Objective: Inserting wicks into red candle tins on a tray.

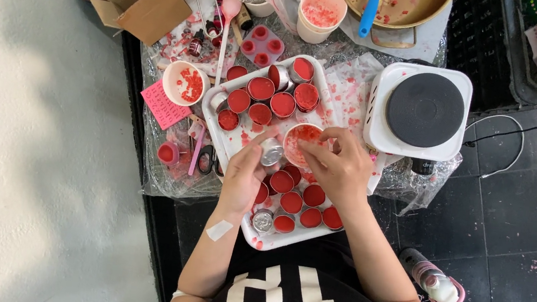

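**Hands at the tray of red-filled tins**

Tin (pixel 272 151), small, round and silver, sits in the grip of the left hand (pixel 243 172). The fingertips are closed around its rim, and its metal face is turned up. The tin lies directly at the fingertips, over the middle of the white tray (pixel 219 107).

The right hand (pixel 341 167) is clenched on the rim of a small white cup (pixel 298 141). The cup holds red material with a speckled surface and smears on its inner wall. It stands just beside the silver tin, between the two hands.

Filled tins:
- Beyond the fingertips of both hands, about ten round tins (pixel 261 89) hold a smooth red fill. Two of them stand tilted on edge.
- Beneath and behind the hands, toward the body, about eight more red-filled tins (pixel 291 201) lie in a cluster, partly hidden by the hands.
- One unfilled silver tin (pixel 263 221) lies just behind the left wrist.

Other items:
- One white hot plate (pixel 418 111) with a dark round disc stands just outboard of the right hand.
- One pink mould (pixel 262 44) with five red wells lies beyond the tray.
- Two further white cups stained red are present: one (pixel 184 83) outboard of the left hand, one (pixel 321 13) well beyond the right hand.
- One blue spatula (pixel 371 8) rests in a metal bowl (pixel 429 13) at the far edge.
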